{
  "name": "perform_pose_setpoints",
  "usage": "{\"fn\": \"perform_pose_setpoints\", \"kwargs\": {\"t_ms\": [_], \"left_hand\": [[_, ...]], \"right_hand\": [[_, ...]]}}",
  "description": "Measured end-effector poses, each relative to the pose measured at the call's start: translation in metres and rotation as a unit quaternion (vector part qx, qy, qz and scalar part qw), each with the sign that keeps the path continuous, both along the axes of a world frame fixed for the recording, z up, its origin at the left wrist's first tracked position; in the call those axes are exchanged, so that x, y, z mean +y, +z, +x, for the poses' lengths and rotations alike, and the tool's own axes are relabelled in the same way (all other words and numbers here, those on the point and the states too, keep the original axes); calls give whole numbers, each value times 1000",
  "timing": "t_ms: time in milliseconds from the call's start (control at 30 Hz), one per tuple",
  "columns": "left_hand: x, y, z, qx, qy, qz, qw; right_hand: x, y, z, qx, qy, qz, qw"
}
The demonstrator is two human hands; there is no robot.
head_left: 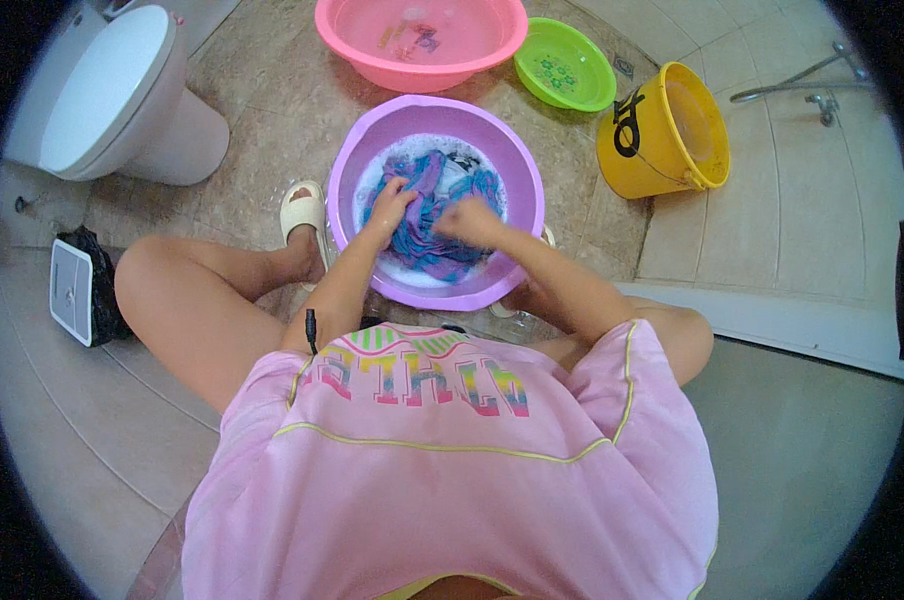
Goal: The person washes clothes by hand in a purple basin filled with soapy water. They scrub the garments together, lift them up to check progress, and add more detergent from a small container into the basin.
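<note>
A round purple basin stands on the floor between my feet, holding white suds and water. In it lies a wet, bunched cloth, blue and purple with a crumpled, patterned surface. My left hand is closed on a fold of this cloth at the left of the bundle. Slightly blurred, my right hand is curled into a fist against the cloth on the right side, with its fingertips hidden. A darker patterned bit shows among the suds at the far side of the basin.
Beyond the purple basin are a pink basin and a small green basin. A yellow bucket stands far right, near a wall-mounted shower hose. A white toilet and a black-bagged bin are on the left.
</note>
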State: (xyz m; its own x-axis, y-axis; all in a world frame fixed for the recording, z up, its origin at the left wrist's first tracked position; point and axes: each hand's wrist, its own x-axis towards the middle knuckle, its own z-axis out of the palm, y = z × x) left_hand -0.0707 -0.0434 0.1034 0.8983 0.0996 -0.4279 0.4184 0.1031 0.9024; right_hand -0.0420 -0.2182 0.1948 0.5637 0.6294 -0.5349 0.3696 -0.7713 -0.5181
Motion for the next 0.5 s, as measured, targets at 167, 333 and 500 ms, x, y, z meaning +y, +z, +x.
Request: {"fn": "perform_pose_setpoints", "kwargs": {"t_ms": [167, 333, 500], "left_hand": [[-2, 132, 12, -74, -167, -159, 970], [5, 200, 25, -205, -293, -38, 933], [23, 206, 30, -301, -201, 56, 931]], "right_hand": [[-13, 37, 53, -223, 103, 165, 955], [-19, 55, 80, -143, 100, 259, 950], [-12, 134, 57, 29, -209, 433, 876]]}}
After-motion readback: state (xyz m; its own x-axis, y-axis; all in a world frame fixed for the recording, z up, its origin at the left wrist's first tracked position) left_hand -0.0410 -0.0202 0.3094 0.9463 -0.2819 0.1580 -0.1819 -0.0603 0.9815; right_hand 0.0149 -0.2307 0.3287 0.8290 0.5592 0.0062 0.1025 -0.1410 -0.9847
